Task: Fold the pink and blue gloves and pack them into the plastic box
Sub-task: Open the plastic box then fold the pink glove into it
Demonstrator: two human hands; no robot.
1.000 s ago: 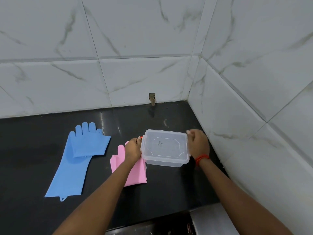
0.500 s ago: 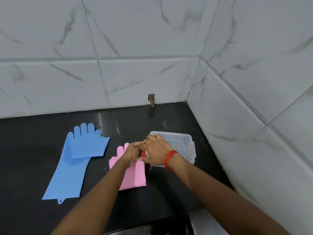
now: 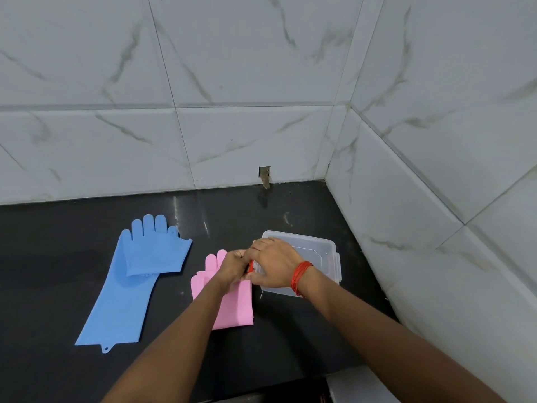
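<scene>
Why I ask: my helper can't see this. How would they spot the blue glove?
On the black counter, look left of the plastic box. The blue glove lies flat, fingers toward the wall. It is the only blue thing, longer than the pink glove nearby.

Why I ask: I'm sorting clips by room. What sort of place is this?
Probably a kitchen or utility corner of a home: a glossy black counter, white marble-look wall tiles meeting in a corner, and a blue glove and a pink glove lying by a clear plastic box.

a black countertop (image 3: pixel 58 286) meets marbled white wall tiles (image 3: pixel 232 68) with a small notch (image 3: pixel 264 173).
</scene>
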